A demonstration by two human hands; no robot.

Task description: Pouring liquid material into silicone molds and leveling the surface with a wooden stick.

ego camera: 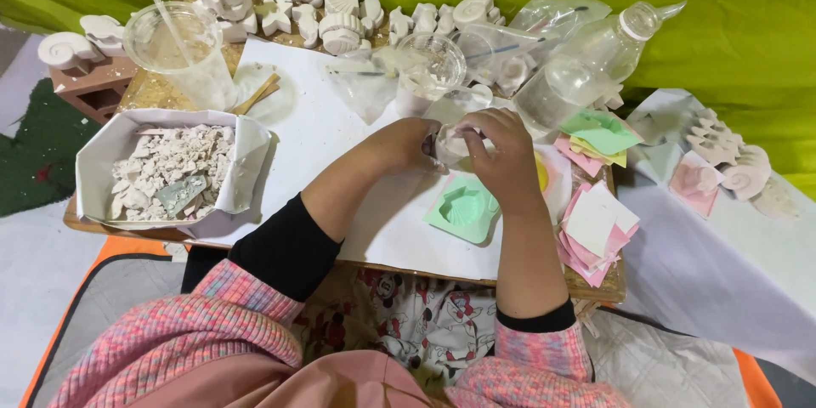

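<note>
Your tabletop (357, 238) is covered in white paper, with a paper-lined box (102, 161) of chalky broken plaster bits at your left. Over the middle, your left hand (408, 143) and right hand (506, 161) close their fingers around a small clear plastic cup (450, 146). Just below it lies a soft mint-green shell mould (463, 206).

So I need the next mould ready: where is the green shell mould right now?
In the head view the green shell mould lies on the white sheet just below both hands, under the right hand, left of the stack of pink and white squares.
</note>
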